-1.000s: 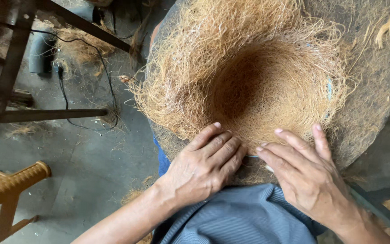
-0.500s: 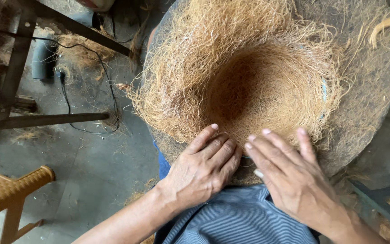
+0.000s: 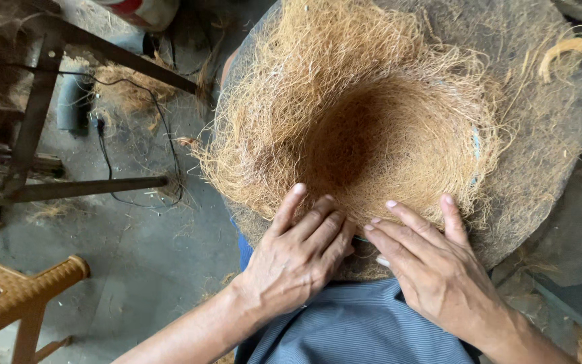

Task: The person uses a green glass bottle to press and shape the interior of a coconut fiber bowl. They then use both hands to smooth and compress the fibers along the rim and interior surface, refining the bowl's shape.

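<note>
Both hands lay flat on the near edge of a loose, bowl-shaped nest of coir fibre (image 3: 365, 128), golden-brown with a darker hollow in its middle. The fibre sat heaped on a round, grey-brown disc (image 3: 540, 155) that filled the upper right of the view. The left hand (image 3: 301, 259) pressed palm down, fingers together and pointing up toward the hollow, thumb spread to the left; it gripped nothing, only bore on the fibre. The right hand (image 3: 436, 266) lay just beside it, fingers splayed and slanting up to the left, fingertips nearly touching those of the left; it too was open and flat on the fibre's rim, closed on nothing. A thin pale strip (image 3: 380, 260) showed under the right hand's fingers; what it was could not be told. Below the hands, blue-grey striped cloth (image 3: 351, 330) covered the person's lap. To the left, on the concrete floor (image 3: 136, 269), stood a dark metal frame (image 3: 69, 189) with a black cable (image 3: 106, 155) trailing near it, and the corner of a woven tan stool (image 3: 28, 290). Stray tufts of fibre lay scattered on the floor near the frame.
</note>
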